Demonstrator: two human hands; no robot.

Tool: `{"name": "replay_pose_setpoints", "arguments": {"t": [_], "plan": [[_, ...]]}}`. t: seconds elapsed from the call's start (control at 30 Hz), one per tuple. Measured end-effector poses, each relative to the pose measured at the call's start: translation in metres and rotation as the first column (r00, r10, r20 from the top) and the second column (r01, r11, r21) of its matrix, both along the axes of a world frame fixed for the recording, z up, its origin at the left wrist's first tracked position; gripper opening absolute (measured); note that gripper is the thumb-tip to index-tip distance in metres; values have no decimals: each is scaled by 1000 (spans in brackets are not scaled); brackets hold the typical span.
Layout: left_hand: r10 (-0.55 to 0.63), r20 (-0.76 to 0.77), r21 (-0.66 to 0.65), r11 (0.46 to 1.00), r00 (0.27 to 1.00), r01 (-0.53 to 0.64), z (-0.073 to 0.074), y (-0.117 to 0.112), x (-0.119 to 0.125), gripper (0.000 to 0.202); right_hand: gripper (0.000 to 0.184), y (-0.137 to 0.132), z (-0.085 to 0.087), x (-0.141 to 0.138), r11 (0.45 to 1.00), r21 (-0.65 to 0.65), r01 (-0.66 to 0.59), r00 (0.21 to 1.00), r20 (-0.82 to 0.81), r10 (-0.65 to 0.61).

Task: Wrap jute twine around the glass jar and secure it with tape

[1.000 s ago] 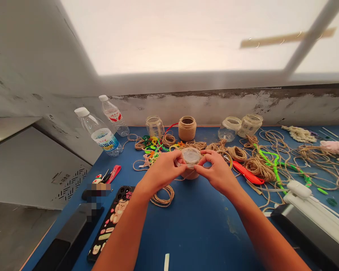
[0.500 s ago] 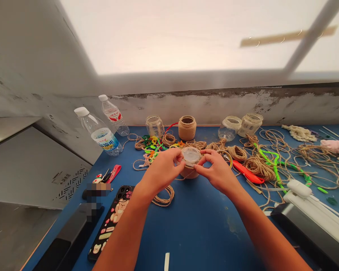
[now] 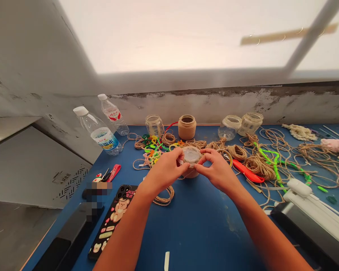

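Nearest you, a bear-printed phone case (image 3: 112, 216) lies at left on the blue workbench (image 3: 197, 233), and a loose coil of jute twine (image 3: 164, 195) sits just below your left hand (image 3: 165, 169). That hand and your right hand (image 3: 218, 172) curl in from both sides, fingertips pinching the small glass jar (image 3: 191, 155) near its top; you cannot tell whether they also pinch a strand. The jar stands mid-bench, twine wrapped around its lower body, its upper part not yet covered. To the right lies an orange-red utility knife (image 3: 247, 171). Farther off stands a fully twine-covered jar (image 3: 187, 127), with a bare glass jar (image 3: 154, 125) to its left.
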State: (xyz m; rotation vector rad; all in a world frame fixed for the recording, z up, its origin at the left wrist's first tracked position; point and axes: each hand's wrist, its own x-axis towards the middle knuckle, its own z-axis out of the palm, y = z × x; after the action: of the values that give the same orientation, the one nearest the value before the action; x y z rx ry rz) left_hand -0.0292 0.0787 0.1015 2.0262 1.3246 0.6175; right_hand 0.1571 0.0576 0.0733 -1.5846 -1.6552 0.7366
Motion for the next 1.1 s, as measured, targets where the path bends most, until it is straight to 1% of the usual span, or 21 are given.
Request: {"name": "replay_pose_setpoints", "arguments": {"t": [0.17,0.3,0.5,0.7,0.87,0.97,1.1], "plan": [[9,-38,35,999,999,-7,-1,2,3,20,16,0,1,0,1000,-28,-7,1000,2,7],[0,-59,82,997,998,5,-2,2,5,20,20,-1,0,-1,1000,-30,-6,1000,-1,6],[-20,-51,61,998,998,24,-1,2,0,18,23,-1,-2,-4,1000,-7,21,1000,5,-21],[24,-48,62,998,999,-21,2,3,-8,10,22,-1,0,-6,999,-16,36,999,18,-35],[37,-30,78,996,999,-35,2,1,-7,9,21,-1,1,-5,999,-27,28,999,33,-27],[20,-32,107,994,999,-17,2,1,-6,8,22,-1,0,-5,1000,-16,27,999,37,-27],[-66,-69,161,984,995,76,1,2,-8,11,22,0,-3,-4,1000,-1,22,999,36,-22]]}}
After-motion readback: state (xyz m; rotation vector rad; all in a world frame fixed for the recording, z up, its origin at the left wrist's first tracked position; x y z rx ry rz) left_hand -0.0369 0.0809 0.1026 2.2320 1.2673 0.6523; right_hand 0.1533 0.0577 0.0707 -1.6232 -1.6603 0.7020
